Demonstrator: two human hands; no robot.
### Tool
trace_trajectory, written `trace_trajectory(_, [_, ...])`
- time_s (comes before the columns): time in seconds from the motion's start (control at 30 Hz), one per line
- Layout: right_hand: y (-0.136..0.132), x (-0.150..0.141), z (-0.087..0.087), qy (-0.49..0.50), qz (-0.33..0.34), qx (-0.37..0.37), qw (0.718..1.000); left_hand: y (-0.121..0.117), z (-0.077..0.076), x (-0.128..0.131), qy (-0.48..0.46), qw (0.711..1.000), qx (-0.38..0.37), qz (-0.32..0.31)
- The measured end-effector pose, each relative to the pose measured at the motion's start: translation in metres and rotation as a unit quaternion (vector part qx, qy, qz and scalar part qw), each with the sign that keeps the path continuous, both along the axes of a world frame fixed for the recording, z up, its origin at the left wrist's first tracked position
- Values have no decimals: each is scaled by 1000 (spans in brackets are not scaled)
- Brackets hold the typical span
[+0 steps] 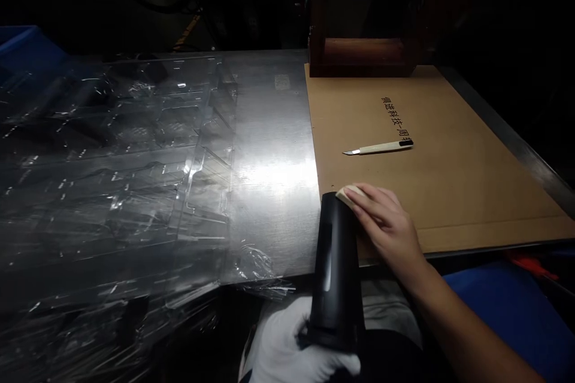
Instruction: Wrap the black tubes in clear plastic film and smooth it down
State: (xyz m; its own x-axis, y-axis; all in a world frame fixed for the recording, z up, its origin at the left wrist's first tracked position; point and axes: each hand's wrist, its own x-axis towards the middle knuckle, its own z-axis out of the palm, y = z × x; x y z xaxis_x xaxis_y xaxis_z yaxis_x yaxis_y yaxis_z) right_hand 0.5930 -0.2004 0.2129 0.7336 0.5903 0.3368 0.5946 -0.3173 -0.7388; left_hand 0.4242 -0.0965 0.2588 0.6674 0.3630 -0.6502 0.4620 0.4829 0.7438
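I see one gloved left hand [291,341] clenching one black tube [336,275], one bare right hand [381,221] gripping one beige pad [348,194] against it (one craft knife [378,147] nearby).

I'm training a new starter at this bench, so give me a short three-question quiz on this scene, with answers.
1. Which of the person's hands wears the white glove and grips the black tube?
2. True or false: the craft knife lies on the brown cardboard sheet.
3. What sits under the fingers of the bare right hand, against the top end of the tube?
A. a beige pad
B. a coin
C. a steel ruler

Key: 1. left; 2. true; 3. A
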Motion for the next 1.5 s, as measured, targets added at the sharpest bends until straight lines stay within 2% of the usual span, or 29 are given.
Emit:
trace_trajectory(0.13, [1,-2,6,-18,16,-26,999,0,-2,-2,-20,1000,-1,13])
trace_trajectory(0.27, [-7,-3,13,-43,48,-60,996,-1,-4,-3,-31,999,22,-25])
trace_trajectory(0.4, [0,6,15,-77,49,-68,993,0,-1,-2,-28,999,24,-26])
trace_trajectory(0.53, [4,1,22,-65,72,-89,991,2,-2,-2,-10,999,23,-48])
trace_trajectory(0.67, [12,0,23,-79,50,-87,992,3,-1,-2,-36,998,22,-40])
trace_trajectory(0.93, [9,-1,21,-56,47,-78,994,5,10,3,-14,999,19,-38])
trace_trajectory(1.07, [14,2,21,-63,36,-71,995,5,9,1,-22,999,12,-22])
trace_trajectory(1.2, [7,-4,23,-36,55,-74,995,4,7,0,-9,999,14,-33])
trace_trajectory(1.37, [14,1,19,-55,22,-60,996,3,12,3,3,1000,13,-9])
trace_trajectory(1.5, [9,-5,20,-34,31,-64,997,3,11,3,-10,1000,8,-10])
